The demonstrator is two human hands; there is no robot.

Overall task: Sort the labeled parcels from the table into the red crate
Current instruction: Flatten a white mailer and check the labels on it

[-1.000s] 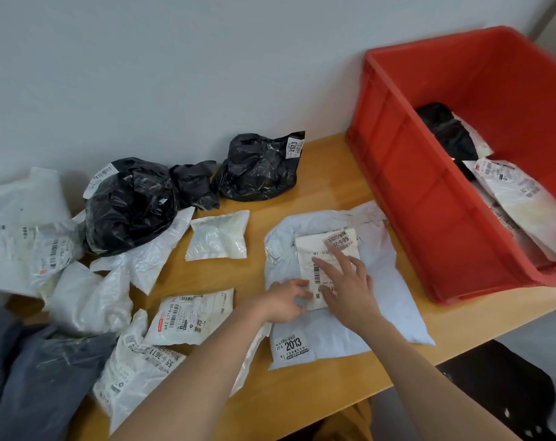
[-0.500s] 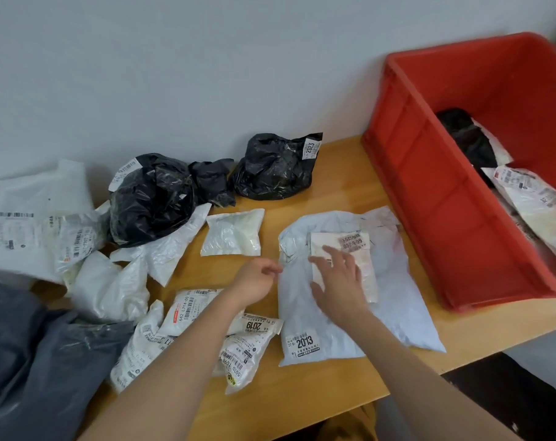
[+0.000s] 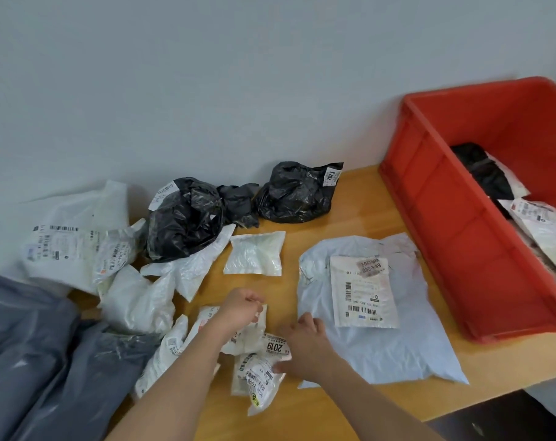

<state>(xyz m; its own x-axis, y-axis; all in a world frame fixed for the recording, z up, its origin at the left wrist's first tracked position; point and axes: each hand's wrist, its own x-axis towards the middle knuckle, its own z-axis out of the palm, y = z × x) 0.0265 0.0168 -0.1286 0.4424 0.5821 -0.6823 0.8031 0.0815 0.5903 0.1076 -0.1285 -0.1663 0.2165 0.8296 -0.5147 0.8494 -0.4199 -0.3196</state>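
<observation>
- Red crate [image 3: 436,218] holds a few parcels — most remain on table [image 3: 359,198].
- Left hand [image 3: 241,308] curled, pinching the white parcel [image 3: 238,337]; right hand [image 3: 305,342] spread loosely on its edge.

A plain pale grey-blue painted wall [image 3: 206,90] fills the view from nine through twelve to two o'clock. Below it runs the light wooden bench [image 3: 359,198], and a dark floor [image 3: 509,418] shows at five o'clock.

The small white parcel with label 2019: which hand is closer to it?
Left. The left hand rests on the small white parcel, fingers curled at its upper edge. The right hand is beside its right end, near the 2019 label.
</observation>
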